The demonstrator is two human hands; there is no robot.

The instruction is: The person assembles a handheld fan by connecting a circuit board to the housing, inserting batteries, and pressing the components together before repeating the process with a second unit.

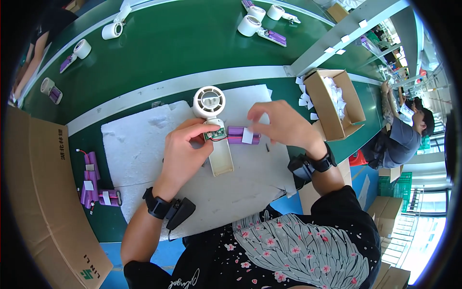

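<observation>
A white handheld fan (pixel 223 161) lies on the foam mat with its round head away from me and its handle shell uncovered. Inside the handle sits a small green circuit board (pixel 216 133), with red and black wires. My left hand (pixel 186 147) grips the fan's handle, fingers at the board and thumb along the near side. Beside the handle, to its right, is a purple battery pack (pixel 236 136) with a white label (pixel 248 136) across it. Above the pack's right end hovers my right hand (pixel 284 124), slightly blurred, fingers curved and apart, with nothing visible in them.
White foam sheets (pixel 139 144) cover the bench. Several purple battery packs (pixel 91 185) lie at left beside a large carton (pixel 43 192). An open box (pixel 329 120) of white slips stands at right. Beyond a metal rail, a green belt (pixel 178 43) carries fans. Another person (pixel 402 135) sits at far right.
</observation>
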